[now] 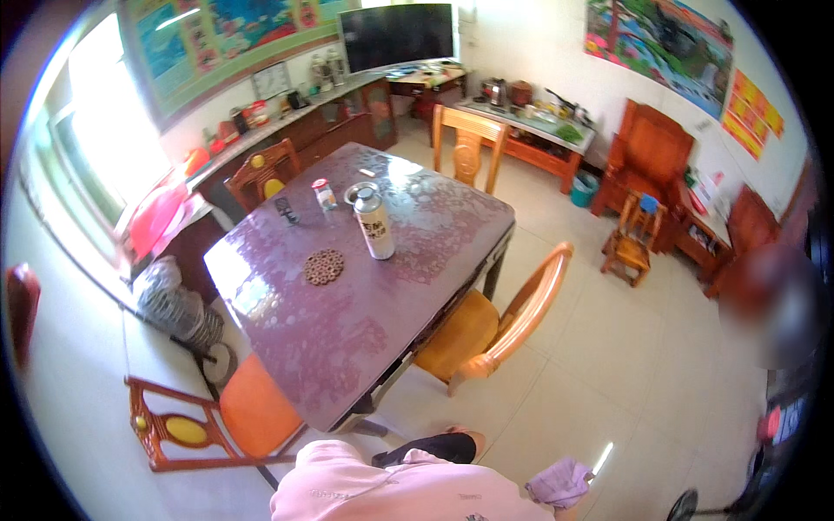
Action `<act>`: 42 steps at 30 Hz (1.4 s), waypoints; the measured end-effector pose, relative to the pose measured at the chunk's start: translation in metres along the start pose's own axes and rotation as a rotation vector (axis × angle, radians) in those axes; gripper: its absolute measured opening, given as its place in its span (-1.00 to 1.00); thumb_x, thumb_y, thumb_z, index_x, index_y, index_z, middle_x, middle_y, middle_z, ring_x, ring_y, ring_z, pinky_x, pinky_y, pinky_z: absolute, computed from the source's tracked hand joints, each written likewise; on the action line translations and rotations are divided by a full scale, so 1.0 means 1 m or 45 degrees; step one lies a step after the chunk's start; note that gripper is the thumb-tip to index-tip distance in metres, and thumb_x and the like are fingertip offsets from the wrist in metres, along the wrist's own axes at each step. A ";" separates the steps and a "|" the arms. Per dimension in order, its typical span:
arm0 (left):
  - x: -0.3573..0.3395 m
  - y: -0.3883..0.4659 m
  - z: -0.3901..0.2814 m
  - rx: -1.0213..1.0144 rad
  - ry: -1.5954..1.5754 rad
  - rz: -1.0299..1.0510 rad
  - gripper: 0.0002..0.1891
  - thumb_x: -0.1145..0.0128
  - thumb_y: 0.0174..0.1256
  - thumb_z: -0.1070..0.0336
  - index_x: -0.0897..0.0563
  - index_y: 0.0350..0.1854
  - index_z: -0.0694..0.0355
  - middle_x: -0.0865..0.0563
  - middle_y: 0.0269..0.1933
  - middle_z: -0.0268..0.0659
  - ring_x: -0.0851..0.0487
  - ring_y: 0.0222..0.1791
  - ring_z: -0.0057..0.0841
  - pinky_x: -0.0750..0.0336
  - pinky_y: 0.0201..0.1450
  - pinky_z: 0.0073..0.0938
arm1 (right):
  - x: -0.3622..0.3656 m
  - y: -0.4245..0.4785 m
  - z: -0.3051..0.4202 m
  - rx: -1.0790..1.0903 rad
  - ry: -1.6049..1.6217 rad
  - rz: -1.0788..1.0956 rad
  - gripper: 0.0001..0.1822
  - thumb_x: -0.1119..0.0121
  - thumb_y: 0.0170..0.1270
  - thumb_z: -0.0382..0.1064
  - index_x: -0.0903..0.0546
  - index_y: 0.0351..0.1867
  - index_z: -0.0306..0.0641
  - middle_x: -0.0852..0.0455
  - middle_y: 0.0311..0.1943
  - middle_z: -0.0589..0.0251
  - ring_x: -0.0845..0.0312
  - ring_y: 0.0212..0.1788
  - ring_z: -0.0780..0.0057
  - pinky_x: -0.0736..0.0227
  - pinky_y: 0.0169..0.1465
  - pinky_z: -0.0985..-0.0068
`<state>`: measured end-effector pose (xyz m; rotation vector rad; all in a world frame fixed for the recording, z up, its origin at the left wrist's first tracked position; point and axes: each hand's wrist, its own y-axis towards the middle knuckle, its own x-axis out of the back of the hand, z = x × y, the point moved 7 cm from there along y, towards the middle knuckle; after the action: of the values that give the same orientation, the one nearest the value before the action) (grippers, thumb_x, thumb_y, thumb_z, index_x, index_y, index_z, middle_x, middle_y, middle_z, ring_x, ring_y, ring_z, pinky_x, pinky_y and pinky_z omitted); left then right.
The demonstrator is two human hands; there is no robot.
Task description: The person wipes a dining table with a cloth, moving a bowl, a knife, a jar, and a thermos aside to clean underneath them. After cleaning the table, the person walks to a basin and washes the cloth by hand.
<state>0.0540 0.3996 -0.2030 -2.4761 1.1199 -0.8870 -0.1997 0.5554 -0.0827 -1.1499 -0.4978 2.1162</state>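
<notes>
My right hand (567,513) shows only in part at the bottom edge, holding a crumpled purple cloth (559,482) above the tiled floor. My left hand is out of view. Before me stands a square table (339,345) with a glossy, purplish top marked by wet-looking streaks and reflections. Near its middle, a tall flask (374,225) bearing writing stands upright, just in front of a metal bowl (355,193). A small jar with a red lid (323,195) and a dark-patterned drinking glass (285,212) are to the left. A round brown trivet (324,267) lies flat nearer me.
Wooden chairs surround the table: one with an orange seat (257,407), one at the right (515,332), others beyond. A wrapped floor fan (179,306) stands left. A small chair (631,238) and a teal bin (584,189) are at right. A blurred shape (772,306) is at far right.
</notes>
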 end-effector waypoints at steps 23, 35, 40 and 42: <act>0.110 0.363 -0.118 0.466 0.286 0.000 -0.63 0.00 0.32 0.12 -0.58 -0.10 0.37 -0.65 -0.16 -0.04 -0.60 -0.17 -0.27 -0.49 -0.09 -0.25 | 0.127 0.297 0.356 0.538 0.378 -0.089 -0.47 -0.04 0.09 -0.07 -0.47 0.10 -0.29 -0.61 -0.04 0.08 -0.53 -0.04 0.16 -0.44 0.05 0.21; -0.144 0.673 -0.515 -0.104 0.443 0.487 -0.61 0.01 0.32 0.10 -0.57 -0.06 0.38 -0.65 -0.11 -0.01 -0.60 -0.11 -0.23 -0.48 -0.05 -0.26 | 0.213 0.381 0.593 0.688 0.829 -0.167 -0.64 0.02 0.15 -0.15 -0.54 -0.05 -0.22 -0.65 -0.11 0.04 -0.58 -0.10 0.13 -0.49 0.04 0.15; -0.218 0.742 -0.586 -0.109 0.560 0.622 -0.60 0.01 0.32 0.10 -0.56 -0.05 0.39 -0.65 -0.09 -0.01 -0.60 -0.08 -0.22 -0.48 -0.03 -0.26 | 0.240 0.445 0.699 0.611 0.954 -0.136 -0.67 -0.01 0.18 -0.11 -0.58 -0.09 -0.19 -0.66 -0.13 0.10 -0.58 -0.09 0.22 -0.47 0.06 0.23; -0.246 0.785 -0.583 -0.045 0.664 0.668 -0.59 0.01 0.32 0.10 -0.56 -0.04 0.39 -0.64 -0.08 0.00 -0.60 -0.07 -0.21 -0.48 -0.02 -0.26 | 0.255 0.436 0.745 0.624 0.995 -0.294 -0.67 -0.03 0.17 -0.08 -0.59 -0.11 -0.19 -0.66 -0.12 0.12 -0.57 -0.06 0.24 -0.44 0.09 0.24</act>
<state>-0.8965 0.0647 -0.2328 -1.8491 1.8440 -1.3683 -1.0892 0.4188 -0.0942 -1.4048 0.2324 1.3251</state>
